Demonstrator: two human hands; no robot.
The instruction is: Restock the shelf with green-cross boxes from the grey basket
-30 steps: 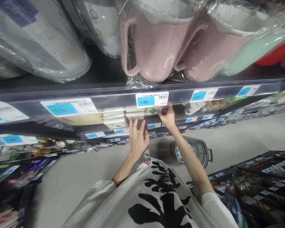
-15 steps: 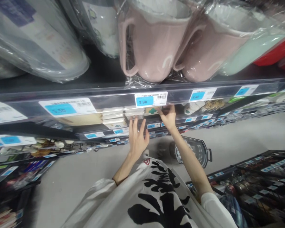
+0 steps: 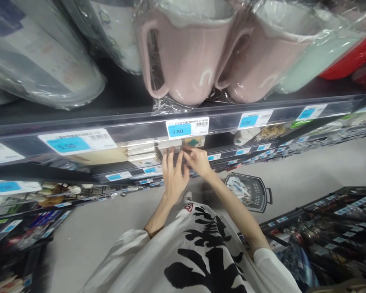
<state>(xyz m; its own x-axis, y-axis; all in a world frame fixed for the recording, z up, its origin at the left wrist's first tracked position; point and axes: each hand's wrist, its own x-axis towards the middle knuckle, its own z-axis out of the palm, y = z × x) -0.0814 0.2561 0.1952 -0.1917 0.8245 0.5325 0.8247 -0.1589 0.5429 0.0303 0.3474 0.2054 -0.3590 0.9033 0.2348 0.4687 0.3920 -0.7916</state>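
My left hand (image 3: 174, 176) is raised to the shelf below the mugs, its fingers apart and the tips at the front of a stack of thin white items (image 3: 170, 144). Close beside it, my right hand (image 3: 199, 161) has its fingers bent together at the right end of that stack; whatever they pinch is too small to make out. A pale box with a green clover-like mark (image 3: 195, 141) lies just behind the right hand. More white boxes (image 3: 142, 154) are stacked to the left. The upper shelf edge hides the tops of these goods.
Pink mugs (image 3: 189, 57) in clear wrap stand on the upper shelf, whose edge (image 3: 222, 124) carries price tags and overhangs my hands. A dark basket (image 3: 260, 193) with white packages sits on the floor to the right. Another stocked shelf (image 3: 332, 232) runs along the lower right.
My right hand has moved left and down from the clover-marked box to beside my left hand. Its fingers have drawn together. My left hand stays by the stack. The view has shifted slightly.
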